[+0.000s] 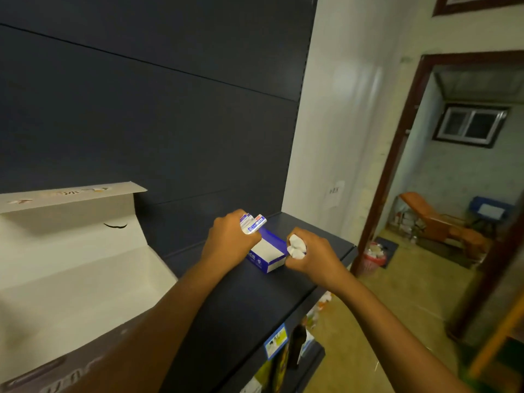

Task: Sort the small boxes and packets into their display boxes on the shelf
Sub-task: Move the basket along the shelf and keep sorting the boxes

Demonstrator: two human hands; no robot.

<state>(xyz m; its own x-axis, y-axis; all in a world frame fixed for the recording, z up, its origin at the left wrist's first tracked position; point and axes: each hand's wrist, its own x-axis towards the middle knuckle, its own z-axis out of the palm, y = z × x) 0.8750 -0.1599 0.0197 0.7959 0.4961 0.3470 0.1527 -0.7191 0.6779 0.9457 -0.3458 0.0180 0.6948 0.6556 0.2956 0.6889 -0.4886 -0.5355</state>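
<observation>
Left hand (231, 236) grip clenched round flat blue-white packets (253, 224); right hand (309, 255) clutches white packets (296, 246); rectangular cardboard display box (268, 255) between.

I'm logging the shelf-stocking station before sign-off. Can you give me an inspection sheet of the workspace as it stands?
Surface: dark shelf, a lower shelf with goods beneath.
Job's things: small blue-and-white display box, open on the shelf; blue-and-white packets; white packets.
Clutter: large open white carton at the left of the shelf.
Grippers: left hand grips the blue-and-white packets; right hand grips the white packets beside the display box.
Cables: nothing seen.
Surroundings: doorway, red bin on the floor, window beyond.
</observation>
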